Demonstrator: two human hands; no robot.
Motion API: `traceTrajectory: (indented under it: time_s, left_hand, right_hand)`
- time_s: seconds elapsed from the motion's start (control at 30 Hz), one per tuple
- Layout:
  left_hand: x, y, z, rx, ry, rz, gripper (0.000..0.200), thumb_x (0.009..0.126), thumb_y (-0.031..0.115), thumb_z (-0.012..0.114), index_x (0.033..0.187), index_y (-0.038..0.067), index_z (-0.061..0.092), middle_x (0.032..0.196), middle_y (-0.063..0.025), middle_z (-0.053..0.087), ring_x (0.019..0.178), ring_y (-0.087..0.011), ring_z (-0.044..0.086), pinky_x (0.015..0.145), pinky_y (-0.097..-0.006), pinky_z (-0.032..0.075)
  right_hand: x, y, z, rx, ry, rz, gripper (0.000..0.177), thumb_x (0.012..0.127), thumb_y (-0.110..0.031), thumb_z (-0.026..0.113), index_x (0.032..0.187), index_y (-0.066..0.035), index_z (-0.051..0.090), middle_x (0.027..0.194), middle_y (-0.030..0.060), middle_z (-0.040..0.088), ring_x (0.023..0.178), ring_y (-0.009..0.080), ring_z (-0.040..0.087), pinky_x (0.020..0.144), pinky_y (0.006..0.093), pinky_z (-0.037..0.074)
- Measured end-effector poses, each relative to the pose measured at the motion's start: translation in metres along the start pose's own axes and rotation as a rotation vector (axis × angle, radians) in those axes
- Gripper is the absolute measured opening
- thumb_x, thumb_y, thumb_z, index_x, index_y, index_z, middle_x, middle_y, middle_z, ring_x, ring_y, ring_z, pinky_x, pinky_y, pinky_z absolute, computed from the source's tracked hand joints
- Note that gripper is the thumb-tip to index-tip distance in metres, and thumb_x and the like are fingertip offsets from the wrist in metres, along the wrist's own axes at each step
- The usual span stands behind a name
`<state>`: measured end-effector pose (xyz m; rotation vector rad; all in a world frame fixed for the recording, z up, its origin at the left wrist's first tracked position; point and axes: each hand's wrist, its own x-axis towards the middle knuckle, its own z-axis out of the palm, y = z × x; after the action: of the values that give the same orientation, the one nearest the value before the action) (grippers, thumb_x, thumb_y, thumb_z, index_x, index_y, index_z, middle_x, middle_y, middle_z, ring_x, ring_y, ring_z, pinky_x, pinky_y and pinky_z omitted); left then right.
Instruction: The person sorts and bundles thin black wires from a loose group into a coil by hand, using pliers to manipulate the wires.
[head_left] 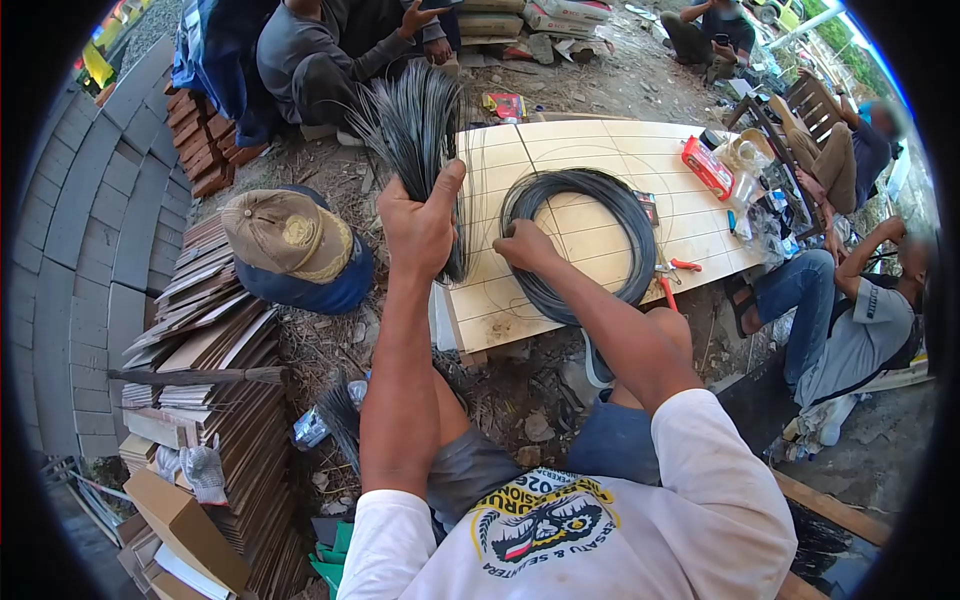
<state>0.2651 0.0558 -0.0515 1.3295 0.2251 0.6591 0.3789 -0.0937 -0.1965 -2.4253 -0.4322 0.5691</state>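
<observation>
Upright in my left hand (418, 222) is a thick bundle of cut dark wire (412, 118), its strands fanning out at the top. My left fingers are wrapped round its lower part, and the wire ends show below the fist. A large coil of dark wire (640, 250) lies on a pale plywood board (590, 145). At the coil's left edge my right hand (528, 246) is closed, with the fingertips curled; what they pinch is hidden. Red-handled pincers (672, 278) lie against the coil's right side.
A cap (290, 235) sits on a blue container beside stacked thin boards (225, 400). Red packaging (707, 168) and plastic wrappers lie at the board's right end. Several other people sit around, one (325, 65) just beyond the bundle. Bricks (205, 140) are piled at the left.
</observation>
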Motion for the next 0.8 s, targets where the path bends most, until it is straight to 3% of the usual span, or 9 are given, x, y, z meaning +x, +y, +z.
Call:
traceTrajectory:
  time_s: [0.03,0.1,0.13,0.37,0.47,0.63,0.8]
  left_hand:
    - [0.0,0.0,0.0,0.011,-0.014,-0.003,0.024,0.089,0.023,0.075,0.084,0.005,0.061,0.059,0.0035,0.055,0.041,-0.0035,0.044,0.036,-0.0225,0.033]
    - [-0.001,0.001,0.002,0.009,-0.016,0.017,0.023,0.089,0.022,0.075,0.084,0.005,0.061,0.06,0.0035,0.056,0.041,-0.0034,0.044,0.036,-0.0224,0.033]
    - [-0.001,0.002,0.003,0.004,-0.014,0.037,0.021,0.09,0.021,0.075,0.085,0.006,0.061,0.061,0.0035,0.057,0.041,-0.0033,0.044,0.036,-0.0223,0.033]
    - [-0.005,0.023,0.003,-0.004,0.0,0.027,0.024,0.091,0.025,0.073,0.082,0.007,0.059,0.057,0.0035,0.052,0.039,-0.0037,0.043,0.035,-0.0199,0.034]
    - [-0.007,0.034,0.0,-0.018,0.066,0.026,0.024,0.091,0.024,0.073,0.082,0.006,0.059,0.057,0.0032,0.051,0.039,-0.0039,0.043,0.035,-0.0199,0.033]
    - [-0.013,0.044,-0.008,-0.046,0.033,0.096,0.025,0.091,0.025,0.074,0.084,0.005,0.06,0.059,0.0024,0.053,0.04,-0.0039,0.043,0.035,-0.0198,0.034]
    - [-0.017,0.046,0.0,-0.05,0.063,0.151,0.022,0.091,0.022,0.073,0.082,0.006,0.06,0.058,0.0037,0.055,0.041,-0.0032,0.045,0.036,-0.021,0.033]
  right_hand:
    - [-0.004,-0.004,0.0,0.002,0.0,0.001,0.036,0.075,-0.027,0.066,0.09,0.006,0.062,0.084,0.0251,0.068,0.078,0.036,0.069,0.073,0.0431,0.053]
    - [-0.015,-0.011,0.009,-0.215,0.057,-0.028,0.045,0.078,-0.023,0.064,0.109,0.008,0.053,0.099,0.0299,0.066,0.095,0.0421,0.067,0.082,0.0479,0.053]
    - [-0.017,-0.014,0.013,-0.342,0.054,-0.047,0.056,0.077,-0.03,0.072,0.114,0.006,0.048,0.103,0.0255,0.065,0.094,0.039,0.068,0.08,0.0474,0.055]
    - [-0.023,-0.024,0.017,-0.518,0.136,-0.121,0.071,0.072,-0.043,0.082,0.113,0.005,0.05,0.106,0.0184,0.061,0.093,0.0286,0.069,0.075,0.0378,0.058]
    - [-0.013,-0.023,0.018,-0.499,0.178,-0.126,0.066,0.073,-0.039,0.082,0.113,0.005,0.052,0.107,0.0193,0.063,0.092,0.029,0.07,0.073,0.0371,0.059]
    - [0.002,-0.019,0.022,-0.546,0.175,-0.047,0.04,0.077,-0.019,0.074,0.108,0.003,0.059,0.103,0.0196,0.067,0.094,0.03,0.07,0.075,0.0371,0.058]
    - [0.001,-0.018,0.022,-0.528,0.18,-0.055,0.034,0.078,-0.012,0.068,0.107,0.003,0.059,0.103,0.0208,0.067,0.094,0.0329,0.07,0.076,0.0408,0.058]
